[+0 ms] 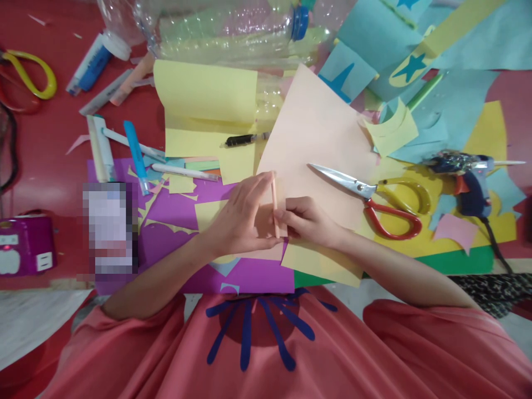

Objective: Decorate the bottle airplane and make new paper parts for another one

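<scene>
A small piece of peach paper point(275, 208) with a narrow folded or rolled edge stands upright between my hands. My left hand point(247, 213) spans it from top to bottom, thumb at the lower end and fingers at the upper end. With thumb and bent fingers, my right hand point(305, 219) pinches the same piece at its right side. Beyond my hands lies a large peach sheet point(311, 122). On that sheet, to the right, rest scissors point(366, 191) with one yellow and one red handle, blades closed. Purple paper point(257, 276) is spread below my hands.
A glue gun point(471, 185) with a cord lies at the right. Clear plastic bottles point(233, 27) stretch across the back. A phone point(108, 227) sits at the left, near a purple box point(27, 244). Pens, a yellow sheet point(208, 105) and paper scraps cover the middle.
</scene>
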The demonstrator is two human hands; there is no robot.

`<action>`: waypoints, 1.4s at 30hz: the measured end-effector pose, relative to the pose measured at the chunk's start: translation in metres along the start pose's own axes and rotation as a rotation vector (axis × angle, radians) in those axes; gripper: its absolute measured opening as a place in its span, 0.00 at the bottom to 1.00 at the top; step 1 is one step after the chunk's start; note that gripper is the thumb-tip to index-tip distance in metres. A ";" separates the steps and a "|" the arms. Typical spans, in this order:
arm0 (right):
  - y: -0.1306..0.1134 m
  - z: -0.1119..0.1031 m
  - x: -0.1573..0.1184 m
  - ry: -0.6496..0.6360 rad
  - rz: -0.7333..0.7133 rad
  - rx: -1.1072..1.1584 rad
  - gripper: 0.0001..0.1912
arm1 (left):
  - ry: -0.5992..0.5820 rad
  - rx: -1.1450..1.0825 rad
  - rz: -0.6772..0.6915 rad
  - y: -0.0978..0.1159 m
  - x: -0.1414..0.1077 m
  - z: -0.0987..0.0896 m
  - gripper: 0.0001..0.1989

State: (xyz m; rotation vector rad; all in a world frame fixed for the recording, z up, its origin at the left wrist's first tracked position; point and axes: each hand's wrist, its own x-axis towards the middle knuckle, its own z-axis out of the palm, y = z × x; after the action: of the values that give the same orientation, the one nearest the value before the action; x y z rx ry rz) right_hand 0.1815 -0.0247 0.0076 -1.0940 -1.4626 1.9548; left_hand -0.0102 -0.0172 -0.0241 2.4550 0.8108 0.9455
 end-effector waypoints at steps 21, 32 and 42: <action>0.004 0.001 0.001 0.101 0.006 0.068 0.25 | -0.015 -0.448 -0.300 0.002 0.004 -0.006 0.49; 0.010 0.001 0.002 0.106 -0.103 -0.153 0.23 | 0.003 -0.990 -0.925 0.014 0.026 -0.018 0.13; -0.001 -0.002 -0.004 0.076 -0.190 -0.443 0.21 | 0.090 -0.939 -0.981 0.017 0.026 -0.018 0.13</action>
State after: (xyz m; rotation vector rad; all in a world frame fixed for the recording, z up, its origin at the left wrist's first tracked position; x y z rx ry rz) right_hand 0.1855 -0.0254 0.0097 -1.1413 -1.9339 1.4809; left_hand -0.0006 -0.0109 0.0101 1.0164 1.0887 0.7579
